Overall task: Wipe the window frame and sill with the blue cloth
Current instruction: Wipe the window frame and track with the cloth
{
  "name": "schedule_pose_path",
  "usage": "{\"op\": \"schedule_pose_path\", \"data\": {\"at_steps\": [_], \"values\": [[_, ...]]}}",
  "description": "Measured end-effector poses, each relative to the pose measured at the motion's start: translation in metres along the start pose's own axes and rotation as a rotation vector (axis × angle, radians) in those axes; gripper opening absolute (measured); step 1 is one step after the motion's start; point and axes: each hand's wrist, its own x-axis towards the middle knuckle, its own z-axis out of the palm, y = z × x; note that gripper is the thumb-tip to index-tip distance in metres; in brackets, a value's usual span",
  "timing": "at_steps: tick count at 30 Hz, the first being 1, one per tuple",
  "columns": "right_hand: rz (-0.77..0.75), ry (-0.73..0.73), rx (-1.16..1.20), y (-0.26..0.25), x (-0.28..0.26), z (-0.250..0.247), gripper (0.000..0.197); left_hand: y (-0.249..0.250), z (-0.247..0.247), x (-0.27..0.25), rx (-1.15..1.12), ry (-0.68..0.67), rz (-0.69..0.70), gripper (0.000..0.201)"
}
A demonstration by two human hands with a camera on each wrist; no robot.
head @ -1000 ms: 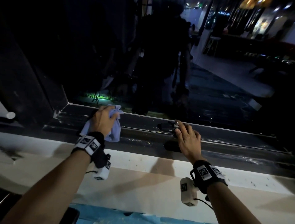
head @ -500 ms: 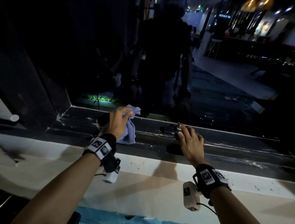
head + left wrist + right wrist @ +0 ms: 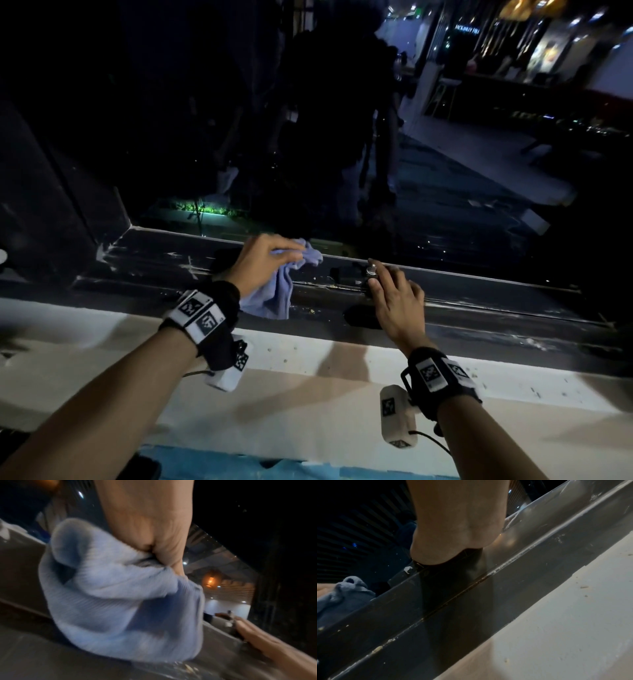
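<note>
1. Nearest the camera, a strip of blue tape (image 3: pixel 219 460) is seen along the near edge of the pale sill (image 3: pixel 308 404), and both forearms are stretched across that sill toward the window.
2. A black band with white coded markers and a small white camera unit is worn on each wrist.
3. Small crumbs of debris are scattered on the far part of the sill and along the groove of the dark window frame (image 3: pixel 479 308) just beyond it.
4. The blue cloth (image 3: pixel 274 294) is grasped by the left hand (image 3: pixel 263 263), the fingers being curled round a bunched part of it; in the left wrist view the fabric (image 3: pixel 120 601) is seen gathered tight under the palm (image 3: pixel 145 520).
5. The cloth is held against the frame's lower rail, left of the rail's middle, with a loose fold hanging toward the near edge of the frame and a corner sticking out past the fingertips toward the glass.
6. The right hand (image 3: pixel 397 305) is laid on the same rail just to the right of the cloth, not touching it; its fingers are extended and relaxed, nothing being gripped, and the fingertips lie at a small metal knob (image 3: pixel 371 270) on the frame.
7. In the right wrist view only the heel of that hand (image 3: pixel 453 527) is shown resting on the rail (image 3: pixel 530 574), with the cloth (image 3: pixel 342 595) at the left edge.
8. Farthest off, the dark window glass (image 3: pixel 239 120) is seen, in which a dim figure and lit interiors are reflected.
</note>
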Motion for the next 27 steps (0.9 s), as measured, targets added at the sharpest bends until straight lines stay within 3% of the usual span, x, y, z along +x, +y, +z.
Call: {"op": "schedule_pose_path", "data": {"at_steps": [2, 8, 12, 18, 23, 25, 27], "values": [[0.001, -0.001, -0.002, 0.0, 0.0, 0.0, 0.054, 0.001, 0.007, 0.013, 0.046, 0.083, 0.058, 0.022], [-0.001, 0.014, 0.004, -0.001, 0.0, 0.001, 0.055, -0.005, 0.054, 0.018, 0.312, -0.021, 0.259, 0.016], [-0.002, 0.02, 0.004, -0.002, 0.0, 0.001, 0.054, -0.002, 0.048, 0.012, 0.286, -0.028, 0.17, 0.014], [-0.006, 0.034, -0.004, -0.001, -0.001, 0.001, 0.052, 0.011, 0.021, -0.014, 0.229, -0.291, 0.153, 0.015], [0.0, 0.026, -0.011, -0.002, -0.001, 0.0, 0.053, 0.017, 0.019, 0.018, 0.138, 0.02, 0.18, 0.015], [-0.003, 0.03, -0.005, -0.002, -0.001, 0.0, 0.052, 0.009, 0.033, 0.022, 0.289, -0.044, 0.236, 0.019], [-0.004, 0.033, -0.005, -0.002, -0.002, 0.0, 0.053, -0.003, 0.047, 0.015, 0.578, -0.131, 0.278, 0.031]]}}
